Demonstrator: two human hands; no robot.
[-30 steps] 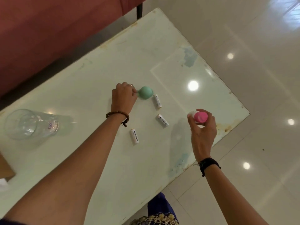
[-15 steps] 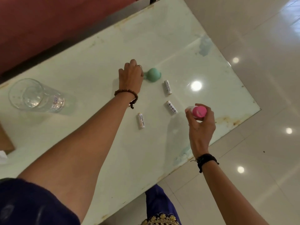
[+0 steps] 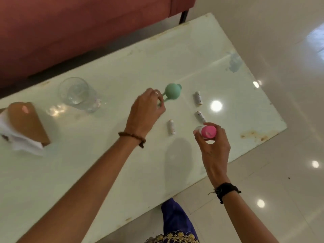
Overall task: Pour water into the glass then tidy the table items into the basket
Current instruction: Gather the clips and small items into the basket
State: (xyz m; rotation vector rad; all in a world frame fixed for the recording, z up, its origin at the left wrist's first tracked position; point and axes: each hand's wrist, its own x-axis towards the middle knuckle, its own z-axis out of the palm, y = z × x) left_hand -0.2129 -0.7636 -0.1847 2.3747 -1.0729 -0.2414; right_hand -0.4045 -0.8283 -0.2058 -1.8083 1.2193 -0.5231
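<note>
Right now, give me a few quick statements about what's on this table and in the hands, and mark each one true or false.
1. The right hand holds a pink-capped bottle. True.
2. The glass lies on its side. False: it stands upright, left of the left hand.
3. Three small white tubes lie on the table. True.
4. The left hand's grip is on a white tube. False: it pinches the handle of the green scoop.
5. The green scoop sits inside the glass. False: it is on the table, apart from it.
</note>
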